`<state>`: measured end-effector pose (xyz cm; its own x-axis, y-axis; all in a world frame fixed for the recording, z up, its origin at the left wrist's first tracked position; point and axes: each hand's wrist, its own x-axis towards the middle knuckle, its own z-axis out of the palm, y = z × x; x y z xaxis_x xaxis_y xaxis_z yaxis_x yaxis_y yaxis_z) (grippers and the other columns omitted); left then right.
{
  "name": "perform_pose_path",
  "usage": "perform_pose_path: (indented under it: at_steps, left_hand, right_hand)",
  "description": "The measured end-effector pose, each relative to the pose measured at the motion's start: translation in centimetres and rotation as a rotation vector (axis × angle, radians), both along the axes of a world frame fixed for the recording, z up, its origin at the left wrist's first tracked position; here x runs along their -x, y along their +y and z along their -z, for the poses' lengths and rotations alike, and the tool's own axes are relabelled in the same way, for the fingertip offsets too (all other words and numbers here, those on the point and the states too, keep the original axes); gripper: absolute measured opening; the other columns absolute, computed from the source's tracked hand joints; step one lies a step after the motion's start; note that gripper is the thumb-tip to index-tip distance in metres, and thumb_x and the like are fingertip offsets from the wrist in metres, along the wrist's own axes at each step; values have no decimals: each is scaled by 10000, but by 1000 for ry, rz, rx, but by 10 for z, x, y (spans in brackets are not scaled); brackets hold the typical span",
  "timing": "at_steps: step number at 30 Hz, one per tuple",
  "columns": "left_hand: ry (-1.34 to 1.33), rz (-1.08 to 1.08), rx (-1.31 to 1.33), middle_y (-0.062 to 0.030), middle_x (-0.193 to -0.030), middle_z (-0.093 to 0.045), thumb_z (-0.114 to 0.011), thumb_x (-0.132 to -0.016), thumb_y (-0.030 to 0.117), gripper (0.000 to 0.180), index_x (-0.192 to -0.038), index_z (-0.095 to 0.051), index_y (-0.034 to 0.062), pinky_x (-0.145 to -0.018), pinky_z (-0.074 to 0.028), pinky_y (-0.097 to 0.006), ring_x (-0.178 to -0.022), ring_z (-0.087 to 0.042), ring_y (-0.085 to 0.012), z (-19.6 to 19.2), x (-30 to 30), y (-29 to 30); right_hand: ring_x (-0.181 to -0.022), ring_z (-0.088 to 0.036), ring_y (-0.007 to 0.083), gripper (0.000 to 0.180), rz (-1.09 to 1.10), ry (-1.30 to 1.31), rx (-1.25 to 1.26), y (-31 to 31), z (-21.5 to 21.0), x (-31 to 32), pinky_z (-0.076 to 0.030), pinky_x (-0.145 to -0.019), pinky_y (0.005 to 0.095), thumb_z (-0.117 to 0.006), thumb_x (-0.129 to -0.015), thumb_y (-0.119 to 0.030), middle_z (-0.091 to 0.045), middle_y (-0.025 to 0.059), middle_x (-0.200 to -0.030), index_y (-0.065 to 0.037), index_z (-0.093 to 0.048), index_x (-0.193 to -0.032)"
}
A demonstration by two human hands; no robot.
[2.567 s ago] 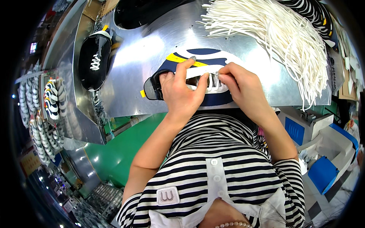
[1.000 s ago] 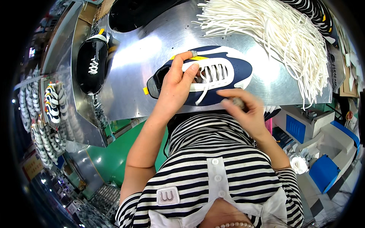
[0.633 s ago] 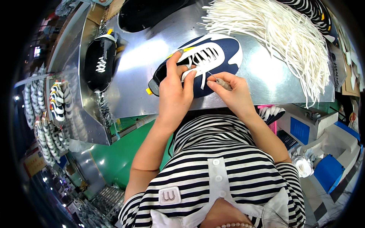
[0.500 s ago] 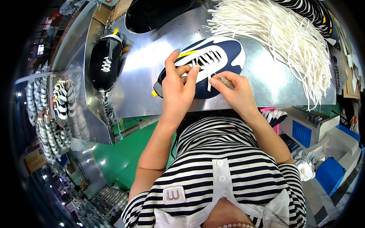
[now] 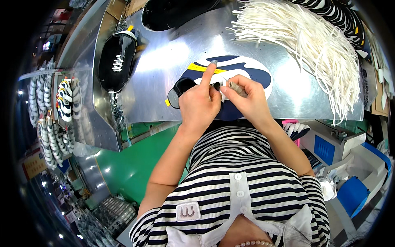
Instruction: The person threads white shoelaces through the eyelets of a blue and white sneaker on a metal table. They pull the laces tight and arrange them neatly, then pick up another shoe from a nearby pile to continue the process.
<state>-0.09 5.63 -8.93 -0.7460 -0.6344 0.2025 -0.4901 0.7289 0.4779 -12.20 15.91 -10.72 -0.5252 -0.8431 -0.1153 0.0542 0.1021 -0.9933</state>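
A navy, white and yellow sneaker (image 5: 260, 75) lies on the metal table (image 5: 152, 96) in front of me, toe to the right and dark collar to the left. My left hand (image 5: 200, 101) grips it at the throat, index finger stretched over the yellow stripe, the other fingers curled in by the laces. Between the fingers of my right hand (image 5: 254, 101) is a lacing hook with a tan wrapped handle (image 5: 238, 89); its tip is hidden at the eyelets. A white lace end (image 5: 223, 96) hangs between my hands. The hands cover most of the lacing.
A large heap of white laces (image 5: 304, 45) spreads over the table's right side. A black shoe with white lacing (image 5: 118, 61) stands at the left, and another dark shoe (image 5: 177, 12) at the far edge. Several shoe uppers (image 5: 349, 24) are stacked at the far right.
The sneaker has shifted slightly nearer and to the right. My left hand has moved right and lower, its index finger now reaching across the shoe. The hook has moved in against the eyelets.
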Motion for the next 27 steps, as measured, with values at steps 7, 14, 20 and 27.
perform_pose_path:
  at_steps: [7,14,20,27]
  left_hand:
    - [172,18,-318,-130,-781,-677,-699,-892,163,334,-1182,-594,33,-609,-507,-384,-659,-655,-309,-19,-20,0]
    - [-96,149,-3,-117,-852,-695,-756,-836,303,300,-993,-648,72,-585,-487,-397,-684,-653,-298,-26,-19,4]
    - [-115,98,-29,-99,-647,-645,-746,-833,331,263,-946,-666,108,-536,-465,-400,-579,-632,-290,-20,-5,4]
    - [-25,120,61,-93,-637,-639,-778,-819,324,278,-951,-672,104,-513,-450,-374,-549,-607,-254,-14,-7,5]
  right_hand:
    - [-603,-474,35,160,-3,-2,-13,1,2,8,-385,-542,226,-729,-873,-155,-601,-11,-656,-1,-687,-883]
    - [-590,-458,32,154,88,58,-7,-2,9,2,-370,-518,225,-738,-872,-153,-583,-20,-638,-13,-674,-861]
    - [-641,-538,76,168,104,41,47,7,-2,-2,-434,-583,242,-666,-931,-128,-642,51,-731,-9,-584,-1016]
    - [-667,-691,217,137,-68,213,-126,46,-10,2,-503,-592,313,-608,-967,-113,-680,134,-757,5,-538,-973]
